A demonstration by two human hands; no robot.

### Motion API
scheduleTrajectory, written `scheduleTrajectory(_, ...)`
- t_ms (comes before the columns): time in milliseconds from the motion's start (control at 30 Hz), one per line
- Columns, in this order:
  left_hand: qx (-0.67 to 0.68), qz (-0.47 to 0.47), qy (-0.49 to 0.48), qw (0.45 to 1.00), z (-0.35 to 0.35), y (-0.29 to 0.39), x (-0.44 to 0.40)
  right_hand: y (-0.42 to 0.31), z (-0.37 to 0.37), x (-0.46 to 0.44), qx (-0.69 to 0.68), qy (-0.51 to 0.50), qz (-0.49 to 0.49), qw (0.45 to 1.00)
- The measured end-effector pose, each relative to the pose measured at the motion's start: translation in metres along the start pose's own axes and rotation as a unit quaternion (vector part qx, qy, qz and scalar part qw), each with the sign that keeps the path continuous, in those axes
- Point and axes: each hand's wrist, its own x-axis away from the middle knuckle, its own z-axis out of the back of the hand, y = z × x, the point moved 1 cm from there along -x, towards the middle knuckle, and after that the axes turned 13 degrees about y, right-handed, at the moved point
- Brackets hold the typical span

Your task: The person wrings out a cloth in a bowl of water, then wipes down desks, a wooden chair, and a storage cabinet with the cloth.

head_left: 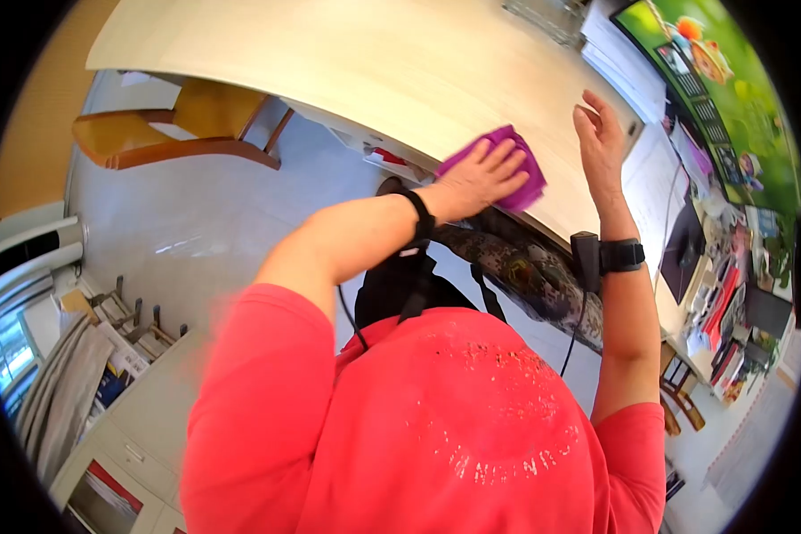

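A purple cloth (529, 182) lies at the front edge of the pale wooden desk (365, 53). My left hand (479, 181) rests on top of it, palm down, with its fingers spread out rather than wrapped round it. Part of the cloth shows beyond the fingertips and above the hand. Farther right, my right hand (602, 142) is over or at the desk's right part, near the stacked papers. Its fingers are apart and nothing is visible in it; whether it touches the desk is unclear.
Papers (627, 76) and a lit monitor (721, 98) stand at the upper right. A black pad (683, 254) and clutter lie beyond my right arm. A wooden chair (178, 125) is at the left, a cabinet (133, 445) at the lower left. A camouflage-patterned item (529, 271) sits below the desk edge.
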Motion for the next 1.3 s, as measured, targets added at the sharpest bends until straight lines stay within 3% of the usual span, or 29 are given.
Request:
scheduleTrajectory(133, 0.058, -0.029, -0.008, 0.998, -0.028, 0.034, -0.031, -0.038, 0.012, 0.025, 0.002, 0.005, 0.043, 0.999)
scheduleTrajectory(267, 0.081, -0.038, -0.089, 0.992, 0.011, -0.001, -0.013, -0.062, 0.067, 0.060, 0.072, 0.009, 0.099, 0.992)
scheduleTrajectory(333, 0.078, -0.029, -0.110, 0.990, 0.037, -0.042, 0.016, -0.070, 0.109, 0.084, 0.112, 0.039, 0.075, 0.990)
scheduleTrajectory(467, -0.109, -0.069, -0.241, 0.962, 0.087, -0.117, 0.060, -0.060, 0.183, 0.152, 0.177, 0.154, 0.001, 0.972)
scheduleTrajectory(500, -0.091, -0.059, -0.221, 0.969, 0.080, -0.116, 0.060, -0.057, 0.193, 0.170, 0.190, 0.179, -0.022, 0.965)
scheduleTrajectory(567, -0.078, -0.025, -0.220, 0.972, 0.064, -0.100, 0.052, -0.050, 0.205, 0.202, 0.207, 0.219, -0.062, 0.952)
scheduleTrajectory(700, -0.009, -0.072, -0.219, 0.973, 0.025, -0.028, 0.001, -0.052, 0.187, 0.234, 0.138, 0.282, -0.156, 0.937)
scheduleTrajectory(867, 0.018, -0.184, -0.186, 0.965, -0.008, 0.026, -0.041, -0.061, 0.140, 0.234, 0.117, 0.275, -0.115, 0.947)
scheduleTrajectory(933, 0.019, -0.287, -0.178, 0.941, -0.001, 0.017, -0.043, -0.070, 0.127, 0.235, 0.157, 0.259, -0.078, 0.950)
scheduleTrajectory(967, -0.003, -0.346, -0.176, 0.922, 0.005, 0.009, -0.041, -0.078, 0.122, 0.239, 0.140, 0.263, -0.108, 0.948)
scheduleTrajectory(1067, -0.086, -0.501, -0.176, 0.843, 0.024, -0.022, -0.025, -0.079, 0.117, 0.269, 0.269, 0.271, -0.041, 0.923)
scheduleTrajectory(1200, -0.255, -0.653, -0.181, 0.689, 0.027, -0.089, 0.046, -0.099, 0.086, 0.325, 0.211, 0.359, -0.183, 0.890)
scheduleTrajectory(1267, -0.295, -0.676, -0.265, 0.622, 0.047, -0.124, 0.079, -0.107, 0.065, 0.361, 0.213, 0.391, -0.220, 0.868)
scheduleTrajectory(1300, -0.311, -0.692, -0.261, 0.597, 0.051, -0.137, 0.091, -0.112, 0.053, 0.379, 0.221, 0.406, -0.237, 0.855)
